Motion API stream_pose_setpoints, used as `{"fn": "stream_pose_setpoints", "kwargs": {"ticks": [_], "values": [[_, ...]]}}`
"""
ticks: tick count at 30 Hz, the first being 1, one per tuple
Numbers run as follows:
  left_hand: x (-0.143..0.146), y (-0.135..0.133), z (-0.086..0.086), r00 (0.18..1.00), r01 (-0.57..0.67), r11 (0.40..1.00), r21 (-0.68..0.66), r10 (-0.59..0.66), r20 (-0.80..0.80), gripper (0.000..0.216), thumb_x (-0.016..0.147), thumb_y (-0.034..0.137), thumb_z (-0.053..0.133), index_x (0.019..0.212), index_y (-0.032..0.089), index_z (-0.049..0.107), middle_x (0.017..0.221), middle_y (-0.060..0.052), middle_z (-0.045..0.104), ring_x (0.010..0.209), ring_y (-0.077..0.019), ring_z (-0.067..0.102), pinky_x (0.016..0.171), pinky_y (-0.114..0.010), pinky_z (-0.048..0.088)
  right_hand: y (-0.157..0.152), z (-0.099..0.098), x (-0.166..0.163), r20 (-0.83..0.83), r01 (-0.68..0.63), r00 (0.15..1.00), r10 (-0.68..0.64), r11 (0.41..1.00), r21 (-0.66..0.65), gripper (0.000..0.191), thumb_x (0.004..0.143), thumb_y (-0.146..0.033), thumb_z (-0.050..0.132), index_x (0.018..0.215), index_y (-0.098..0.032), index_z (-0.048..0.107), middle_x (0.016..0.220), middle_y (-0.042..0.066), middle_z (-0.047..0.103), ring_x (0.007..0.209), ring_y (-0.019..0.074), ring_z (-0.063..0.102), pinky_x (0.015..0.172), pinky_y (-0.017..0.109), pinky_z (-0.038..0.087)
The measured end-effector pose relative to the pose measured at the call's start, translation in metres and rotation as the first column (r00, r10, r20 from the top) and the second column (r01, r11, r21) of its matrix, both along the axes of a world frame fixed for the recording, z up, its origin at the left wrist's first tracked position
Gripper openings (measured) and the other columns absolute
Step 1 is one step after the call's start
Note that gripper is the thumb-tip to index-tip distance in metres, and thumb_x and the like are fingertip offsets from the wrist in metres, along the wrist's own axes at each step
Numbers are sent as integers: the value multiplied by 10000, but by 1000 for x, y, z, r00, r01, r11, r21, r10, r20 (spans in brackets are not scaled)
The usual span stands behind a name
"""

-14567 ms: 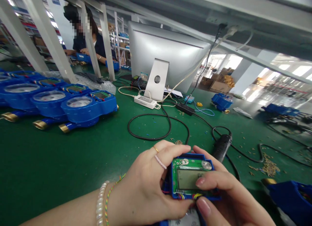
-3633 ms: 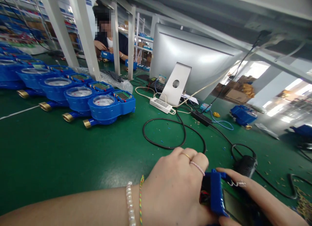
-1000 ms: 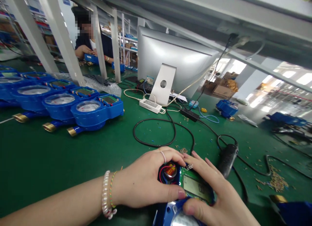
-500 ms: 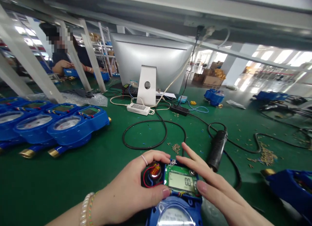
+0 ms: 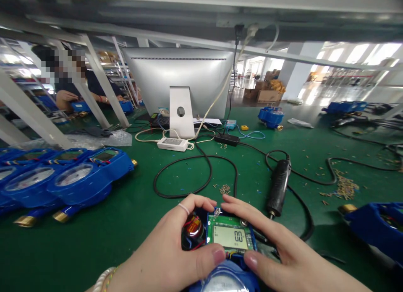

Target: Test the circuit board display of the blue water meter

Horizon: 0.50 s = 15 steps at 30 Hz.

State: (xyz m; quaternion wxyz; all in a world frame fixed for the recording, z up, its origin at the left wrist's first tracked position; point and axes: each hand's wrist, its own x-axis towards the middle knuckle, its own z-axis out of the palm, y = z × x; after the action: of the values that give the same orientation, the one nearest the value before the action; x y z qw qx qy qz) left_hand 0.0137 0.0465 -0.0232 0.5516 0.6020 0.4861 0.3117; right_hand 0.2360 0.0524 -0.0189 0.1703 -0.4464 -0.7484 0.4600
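Both hands close round one blue water meter [image 5: 225,279] at the near edge of the green tabletop [image 5: 132,208]; the left hand [image 5: 166,252] cups its left flank, fingers curled over the far rim beside the red-wired battery cell [image 5: 192,227], thumb laid along the near edge of the green circuit board [image 5: 229,237]; the right hand [image 5: 283,258] holds the other flank with fingers stretched flat over the far right corner and thumb pressing the board's near edge. Neither hand is clenched; both are half closed on the meter, pinning board to housing. The LCD screen [image 5: 230,237] on the board shows digits.

The meter looks heavy and rigid, with a brass-fitted body like its neighbours; the exposed board, thin wires and screen seem the delicate parts, so I would judge the blue housing walls the safe place to take hold, not the screen face.

Just beyond the right fingers lies a black electric screwdriver [image 5: 278,187], its cable [image 5: 195,174] looping across the middle of the tabletop; loose screws [image 5: 344,187] are scattered towards the right edge; a row of blue meters [image 5: 78,183] sits at the left edge; another blue meter [image 5: 374,231] lies near the right corner; a silver monitor [image 5: 179,80] stands at the far side, back turned; another person [image 5: 78,90] works beyond the left posts.
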Motion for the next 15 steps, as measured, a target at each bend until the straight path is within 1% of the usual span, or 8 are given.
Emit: {"fn": "stream_pose_setpoints", "kwargs": {"ticks": [1,3,5,8,11,13,15], "values": [[4,-1,4,996,-45,999,3,45,-78,504,683,365,722,1121,259,496,1084,-48,640,993,-294,612,837,-411,500,0,1,0,-1,2,1000,-2,1000,2,593,846,-376,545,1406,-341,353,1539,-24,230,1414,199,203,1141,444,134],[13,-2,10,966,-121,992,46,128,-223,555,635,301,739,1142,275,513,1094,-42,643,959,-290,620,858,-436,483,-1,2,-1,-3,-5,1000,5,1000,12,591,840,-352,551,1400,-345,363,1533,-25,248,1409,198,220,1140,444,147],[20,-2,14,941,-148,985,89,168,-293,527,616,237,729,1114,286,561,1071,-24,656,954,-273,623,870,-415,475,-1,4,-1,-6,0,1000,1,1000,18,584,836,-335,547,1396,-317,382,1527,-6,265,1403,203,240,1138,440,155],[24,-1,18,925,-138,982,130,175,-338,463,591,181,714,1034,279,618,1001,-3,677,917,-250,639,835,-360,494,-1,5,-2,-5,12,1000,-12,999,30,587,835,-317,543,1400,-297,383,1526,9,268,1396,206,259,1136,436,162],[25,1,20,930,-114,988,108,144,-339,490,590,164,698,1060,277,619,1008,0,691,975,-262,637,814,-331,512,-1,3,-1,-20,22,1000,-21,999,43,587,833,-314,550,1397,-306,387,1521,6,278,1389,213,275,1130,444,171],[25,1,21,937,-98,993,72,116,-328,522,589,177,703,1091,280,608,1048,-3,691,998,-275,635,813,-337,519,-2,1,-1,-46,40,998,-38,998,48,586,826,-317,555,1391,-306,398,1516,9,291,1385,225,284,1124,457,176],[27,0,22,929,-104,992,71,123,-350,530,573,219,734,1085,280,609,1064,-11,688,979,-290,640,831,-371,515,-3,-1,-2,-70,57,996,-54,997,52,581,817,-310,557,1381,-299,417,1507,16,311,1378,233,300,1119,463,181]]}}
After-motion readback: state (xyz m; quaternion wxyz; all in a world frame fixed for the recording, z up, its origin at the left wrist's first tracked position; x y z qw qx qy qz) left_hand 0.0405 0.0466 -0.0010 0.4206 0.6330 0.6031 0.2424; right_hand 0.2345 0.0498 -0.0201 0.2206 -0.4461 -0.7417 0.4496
